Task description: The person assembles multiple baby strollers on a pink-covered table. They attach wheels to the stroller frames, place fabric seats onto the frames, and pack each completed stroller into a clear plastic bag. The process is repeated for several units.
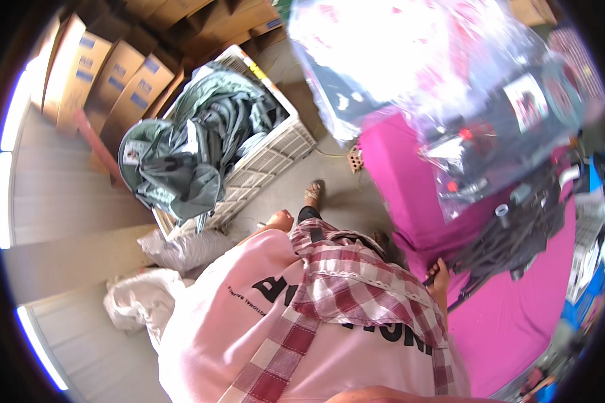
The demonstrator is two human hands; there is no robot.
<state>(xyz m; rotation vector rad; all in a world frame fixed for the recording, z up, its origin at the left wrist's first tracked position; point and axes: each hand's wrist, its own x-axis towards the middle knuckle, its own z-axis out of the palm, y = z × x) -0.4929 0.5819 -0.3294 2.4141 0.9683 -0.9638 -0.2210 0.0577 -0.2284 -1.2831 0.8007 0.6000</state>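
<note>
My left hand (280, 220) hangs beside the checked apron, near the white plastic crate. Its fingers are turned away, and I cannot see whether they hold anything. At the edge of the magenta-covered table (497, 336), my right hand (439, 277) has its fingers curled round a small dark piece, whose kind is not clear. Just beyond that hand lies a heap of black straps and webbing (511, 238) with grey fittings. Clear plastic bags (464, 168) holding dark items with red parts lie on the far part of the cloth.
To the left stands the white plastic crate (275, 158), heaped with grey-green fabric pieces (202, 127). Cardboard boxes (124, 77) line the wall behind it. White sacks (144, 295) lie at the lower left. A perforated brick (355, 159) sits on the floor by the table.
</note>
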